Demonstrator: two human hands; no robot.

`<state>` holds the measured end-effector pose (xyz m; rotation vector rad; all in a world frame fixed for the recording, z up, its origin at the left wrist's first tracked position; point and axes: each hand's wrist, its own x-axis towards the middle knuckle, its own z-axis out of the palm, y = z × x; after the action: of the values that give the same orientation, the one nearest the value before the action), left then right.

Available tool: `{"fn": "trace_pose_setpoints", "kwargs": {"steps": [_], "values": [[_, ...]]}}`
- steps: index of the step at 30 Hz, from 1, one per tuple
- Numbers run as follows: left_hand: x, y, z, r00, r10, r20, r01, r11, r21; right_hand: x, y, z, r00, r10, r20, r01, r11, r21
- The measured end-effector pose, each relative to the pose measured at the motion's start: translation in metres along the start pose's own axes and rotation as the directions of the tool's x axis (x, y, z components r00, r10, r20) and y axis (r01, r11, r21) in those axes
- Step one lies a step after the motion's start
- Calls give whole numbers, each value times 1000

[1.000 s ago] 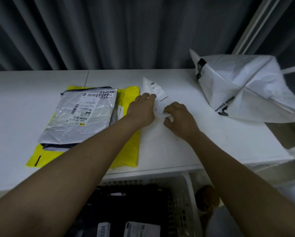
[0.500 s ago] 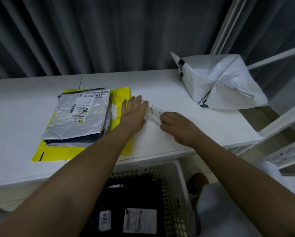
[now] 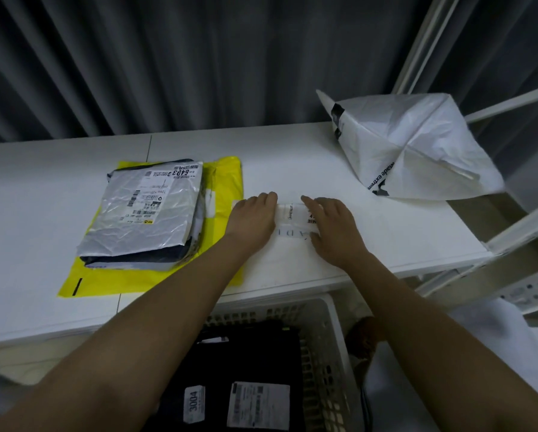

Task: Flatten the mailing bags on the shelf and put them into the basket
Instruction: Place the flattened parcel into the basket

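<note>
While lying on shelf (image 3: 386,238), white bag (image 3: 289,244) pressed flat by both hands, left (image 3: 253,218) & right (image 3: 334,227), fingers spread.

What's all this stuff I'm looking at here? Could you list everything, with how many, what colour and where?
flat white mailing bag: one, white with faint lettering and a label, on the shelf under both hands
silver-grey crinkled mailing bag: one, silver-grey with a printed label, top of the pile at shelf left
dark mailing bag: at least one, dark, edges showing under the silver one
yellow plastic mailing bag: one, yellow, bottom of that pile
puffed-up white mailing bag: one, white with black print, shelf right, not flattened
white shelf: one, white
white slotted plastic basket: one, white, below the shelf's front edge
black labelled mailing bag: one, black with white labels, in the basket
grey pleated curtain: grey, behind the shelf
left hand: flat, pressing the flat white bag
right hand: flat, pressing the same bag
</note>
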<state>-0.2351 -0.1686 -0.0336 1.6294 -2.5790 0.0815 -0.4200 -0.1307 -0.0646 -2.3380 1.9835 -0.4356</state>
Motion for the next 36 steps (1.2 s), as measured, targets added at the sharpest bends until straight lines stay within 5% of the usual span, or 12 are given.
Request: {"fn": "trace_pose_setpoints", "kwargs": {"steps": [6, 16, 21, 25, 28, 36], "values": [[-10, -3, 16, 996, 78, 54, -74, 995, -71, -6, 2, 5, 999, -39, 10, 40, 998, -57], [-18, -5, 24, 943, 65, 327, -5, 984, -180, 0, -7, -13, 851, 111, 513, -75, 993, -91], [-12, 10, 24, 960, -8, 281, 75, 971, -229, 18, -26, -5, 965, 110, 240, -119, 993, 24], [-5, 21, 30, 982, -115, 153, 136, 981, -140, 22, -30, 20, 926, 229, 298, -211, 973, -92], [8, 27, 35, 964, -178, 199, 201, 974, -101, 19, -30, 27, 923, 263, 280, -253, 965, -72], [11, 20, 55, 976, -96, 197, 117, 988, -96, 14, -30, 41, 960, 232, 159, -215, 970, -117]]}}
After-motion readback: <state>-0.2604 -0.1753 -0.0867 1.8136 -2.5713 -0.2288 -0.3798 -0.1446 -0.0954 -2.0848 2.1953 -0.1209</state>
